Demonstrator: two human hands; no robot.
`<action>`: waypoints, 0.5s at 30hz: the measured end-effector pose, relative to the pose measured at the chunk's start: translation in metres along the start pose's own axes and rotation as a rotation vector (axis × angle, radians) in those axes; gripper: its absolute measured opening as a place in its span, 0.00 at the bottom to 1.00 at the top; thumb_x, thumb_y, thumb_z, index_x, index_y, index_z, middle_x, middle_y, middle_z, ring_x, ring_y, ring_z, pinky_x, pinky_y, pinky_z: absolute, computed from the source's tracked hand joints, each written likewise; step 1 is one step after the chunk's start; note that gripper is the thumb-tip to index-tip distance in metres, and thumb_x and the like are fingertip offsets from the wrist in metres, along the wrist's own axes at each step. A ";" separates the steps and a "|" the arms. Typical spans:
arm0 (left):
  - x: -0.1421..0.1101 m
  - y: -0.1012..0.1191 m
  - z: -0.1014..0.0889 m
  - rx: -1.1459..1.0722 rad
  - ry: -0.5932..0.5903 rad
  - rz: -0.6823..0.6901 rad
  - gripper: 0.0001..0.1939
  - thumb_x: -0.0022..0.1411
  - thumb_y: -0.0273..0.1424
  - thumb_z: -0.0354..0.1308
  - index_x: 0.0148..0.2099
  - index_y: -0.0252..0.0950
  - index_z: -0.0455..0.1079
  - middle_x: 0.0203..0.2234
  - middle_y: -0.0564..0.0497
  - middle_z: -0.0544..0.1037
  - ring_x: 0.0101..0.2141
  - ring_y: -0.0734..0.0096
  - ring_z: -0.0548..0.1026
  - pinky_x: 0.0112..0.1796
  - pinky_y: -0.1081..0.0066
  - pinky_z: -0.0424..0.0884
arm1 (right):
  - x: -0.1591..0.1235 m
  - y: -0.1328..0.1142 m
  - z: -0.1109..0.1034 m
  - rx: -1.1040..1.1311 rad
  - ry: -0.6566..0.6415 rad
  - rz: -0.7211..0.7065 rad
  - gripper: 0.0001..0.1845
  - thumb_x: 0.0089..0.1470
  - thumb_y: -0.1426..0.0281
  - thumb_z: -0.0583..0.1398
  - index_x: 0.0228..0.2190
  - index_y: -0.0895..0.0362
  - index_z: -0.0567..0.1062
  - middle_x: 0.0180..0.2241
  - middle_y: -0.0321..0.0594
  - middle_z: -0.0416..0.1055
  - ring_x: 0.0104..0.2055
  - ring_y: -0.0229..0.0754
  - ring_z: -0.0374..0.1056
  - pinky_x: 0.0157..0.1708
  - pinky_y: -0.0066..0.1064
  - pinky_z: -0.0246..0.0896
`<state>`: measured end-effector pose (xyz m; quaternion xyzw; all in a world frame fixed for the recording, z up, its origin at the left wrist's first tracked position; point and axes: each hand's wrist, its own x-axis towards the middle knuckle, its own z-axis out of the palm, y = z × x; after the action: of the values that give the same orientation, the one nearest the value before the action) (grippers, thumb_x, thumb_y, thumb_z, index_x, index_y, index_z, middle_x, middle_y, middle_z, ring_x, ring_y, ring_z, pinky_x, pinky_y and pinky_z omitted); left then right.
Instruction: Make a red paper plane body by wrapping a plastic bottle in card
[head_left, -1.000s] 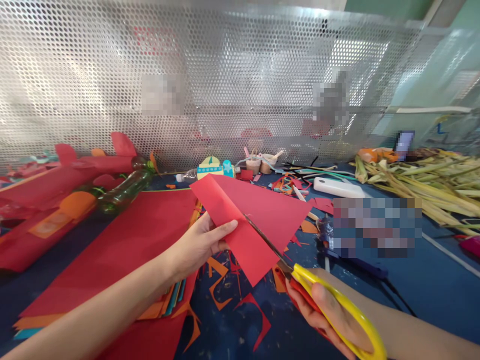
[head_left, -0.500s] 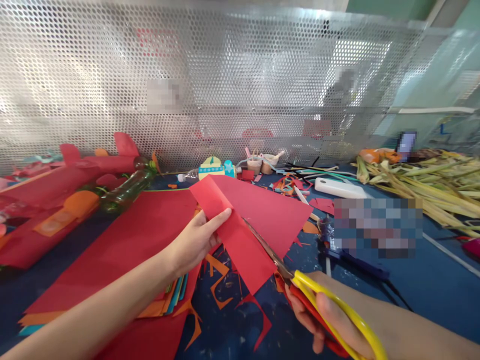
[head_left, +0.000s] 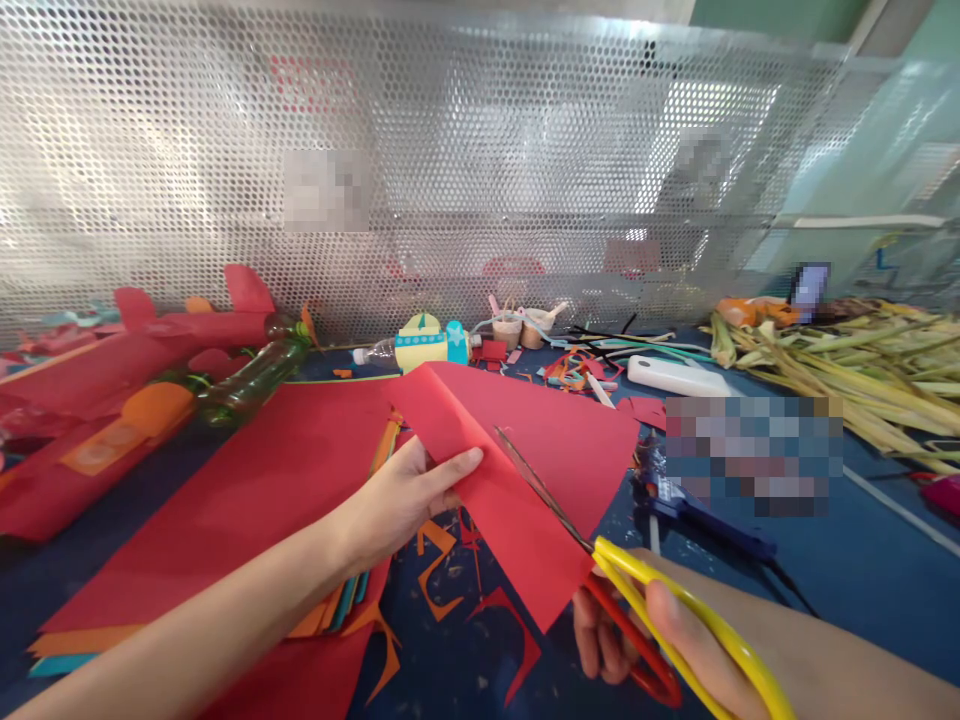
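My left hand (head_left: 416, 490) pinches a red sheet of paper (head_left: 559, 425), thumb on top and fingers underneath. The sheet is creased, with a strip (head_left: 517, 530) on its near side angled down toward me. In my right hand (head_left: 675, 610) are scissors (head_left: 551, 500) with one yellow and one red handle, the handles spread apart. One dark blade lies over the paper near the crease; the other is hidden beneath it. Under my left forearm are large red sheets (head_left: 247, 500) and a stack of orange and blue paper (head_left: 341, 605).
Paper scraps (head_left: 439, 580) lie on the dark blue table. Behind are a decorated bottle (head_left: 431, 348), two small cups (head_left: 521, 328) and a perforated metal screen (head_left: 480, 180). At right are a blue glue gun (head_left: 705, 520), a white device (head_left: 675, 375) and dried husks (head_left: 847, 370); green bottle (head_left: 259, 375) at left.
The red sheet and my left hand have shifted a little right and toward me. The scissor handles have spread wider apart, with the red one swinging away from the yellow.
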<state>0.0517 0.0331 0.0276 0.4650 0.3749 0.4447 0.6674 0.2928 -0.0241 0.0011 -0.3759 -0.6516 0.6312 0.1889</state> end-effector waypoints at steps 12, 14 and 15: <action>0.002 -0.002 -0.005 0.064 -0.028 -0.014 0.11 0.55 0.36 0.66 0.40 0.36 0.74 0.39 0.47 0.81 0.39 0.62 0.79 0.41 0.66 0.75 | -0.004 -0.014 -0.013 -0.005 -0.078 0.094 0.42 0.45 0.31 0.41 0.32 0.57 0.62 0.20 0.32 0.62 0.14 0.28 0.56 0.14 0.19 0.51; 0.004 -0.003 -0.006 0.083 -0.031 -0.027 0.15 0.55 0.37 0.66 0.43 0.37 0.73 0.41 0.46 0.81 0.40 0.60 0.79 0.42 0.63 0.74 | 0.001 -0.009 -0.016 0.086 -0.083 0.154 0.44 0.42 0.29 0.40 0.32 0.57 0.63 0.19 0.30 0.61 0.13 0.28 0.56 0.14 0.20 0.55; 0.004 -0.003 -0.006 0.094 -0.031 -0.035 0.17 0.55 0.37 0.66 0.45 0.37 0.73 0.42 0.46 0.81 0.41 0.59 0.79 0.44 0.61 0.74 | 0.002 -0.007 -0.016 0.130 -0.090 0.181 0.44 0.42 0.29 0.40 0.32 0.57 0.64 0.19 0.29 0.60 0.14 0.27 0.56 0.14 0.21 0.57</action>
<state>0.0483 0.0382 0.0228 0.4960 0.3931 0.4074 0.6584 0.3014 -0.0114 0.0096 -0.3917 -0.5803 0.7029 0.1257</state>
